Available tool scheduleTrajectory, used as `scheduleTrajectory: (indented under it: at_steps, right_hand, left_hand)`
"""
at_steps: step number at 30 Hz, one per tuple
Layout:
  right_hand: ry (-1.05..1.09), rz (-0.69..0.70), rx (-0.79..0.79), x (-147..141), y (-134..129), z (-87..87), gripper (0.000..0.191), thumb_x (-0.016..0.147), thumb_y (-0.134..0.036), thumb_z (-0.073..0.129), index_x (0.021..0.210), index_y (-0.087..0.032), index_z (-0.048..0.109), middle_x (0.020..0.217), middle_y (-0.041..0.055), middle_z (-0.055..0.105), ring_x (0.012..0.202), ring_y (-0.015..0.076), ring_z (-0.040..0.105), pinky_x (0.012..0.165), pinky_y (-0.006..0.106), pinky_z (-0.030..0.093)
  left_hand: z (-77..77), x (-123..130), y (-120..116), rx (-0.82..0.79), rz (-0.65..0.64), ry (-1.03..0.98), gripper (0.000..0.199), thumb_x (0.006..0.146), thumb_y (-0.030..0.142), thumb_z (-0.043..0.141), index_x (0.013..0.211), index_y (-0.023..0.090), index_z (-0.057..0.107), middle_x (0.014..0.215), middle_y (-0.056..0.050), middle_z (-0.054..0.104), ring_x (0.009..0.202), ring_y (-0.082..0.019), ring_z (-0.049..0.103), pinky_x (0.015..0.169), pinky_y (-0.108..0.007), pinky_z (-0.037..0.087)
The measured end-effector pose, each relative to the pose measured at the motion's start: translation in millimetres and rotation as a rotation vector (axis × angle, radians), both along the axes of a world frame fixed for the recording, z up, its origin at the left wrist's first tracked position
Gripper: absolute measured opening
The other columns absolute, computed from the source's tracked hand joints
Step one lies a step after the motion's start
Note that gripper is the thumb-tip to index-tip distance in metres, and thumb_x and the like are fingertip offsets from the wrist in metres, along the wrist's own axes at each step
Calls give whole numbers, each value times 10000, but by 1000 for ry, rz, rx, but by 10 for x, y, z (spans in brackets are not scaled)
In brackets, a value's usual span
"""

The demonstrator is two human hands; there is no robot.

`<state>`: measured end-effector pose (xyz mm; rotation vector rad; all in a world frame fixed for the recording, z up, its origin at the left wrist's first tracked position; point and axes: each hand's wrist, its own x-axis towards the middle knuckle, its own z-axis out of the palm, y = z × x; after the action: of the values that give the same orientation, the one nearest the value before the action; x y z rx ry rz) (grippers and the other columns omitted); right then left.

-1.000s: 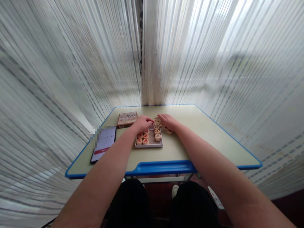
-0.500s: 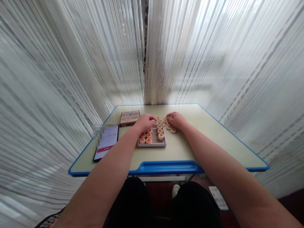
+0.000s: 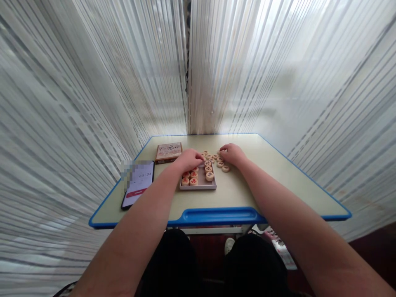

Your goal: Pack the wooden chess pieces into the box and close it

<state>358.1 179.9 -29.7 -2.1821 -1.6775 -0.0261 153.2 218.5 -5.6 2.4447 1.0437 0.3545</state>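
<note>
Lying just beyond tray (image 3: pixel 198 188), loose round pieces (image 3: pixel 212 159) stretched sideways; left hand (image 3: pixel 191 159), fingertips narrow, at their left end; right hand (image 3: pixel 232 154), curled, at right end; neither clearly nearer; could not tell whether either held piece.

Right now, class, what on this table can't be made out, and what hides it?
Head view: far left corner of the shallow white tray, covered by the bare left hand.
Head view: characters on the farther loose round wooden pieces, too small.
Head view: whether the bare right hand grips a piece, hidden by the hand itself.
Head view: upper-left corner of the black-edged phone, masked by pixel blocks.
</note>
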Motion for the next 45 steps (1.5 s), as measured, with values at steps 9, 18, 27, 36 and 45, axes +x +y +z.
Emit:
scheduleTrajectory:
  at_steps: [9,18,27,36,45]
  right_hand:
    - [60,-90,-20,44,-69,53,305,701,-343,567,922,-177,697,944,100,674,859,214,594,746,285,434]
    - [64,-101,-42,37,-82,45,306,708,-361,550,923,-195,691,964,95,668,860,211,589,722,286,433]
    - [55,-92,-59,52,-58,16,326,717,-353,526,964,-205,679,972,82,670,854,196,587,719,272,431]
    - [35,-71,-74,31,-79,44,316,717,-362,525,935,-196,684,938,85,670,826,195,581,706,274,425]
    - [24,-57,-39,20,-101,67,287,701,-339,541,897,-185,683,923,82,664,810,189,575,685,266,418]
  left_hand:
    - [14,-56,97,36,-33,53,296,694,202,510,913,186,707,928,-40,695,828,-178,610,740,-233,438]
    - [17,-91,141,-35,7,40,285,670,228,522,876,172,712,874,-39,703,778,-176,618,672,-233,451]
    - [29,-88,118,-139,55,-15,272,643,199,547,854,166,716,800,-33,703,713,-159,609,634,-227,459]
    - [25,-85,87,-220,68,-3,308,618,190,567,889,178,714,733,-35,695,630,-146,590,558,-221,441]
    - [39,-65,65,-181,74,-3,299,605,182,551,851,170,719,739,-33,697,660,-160,596,565,-223,438]
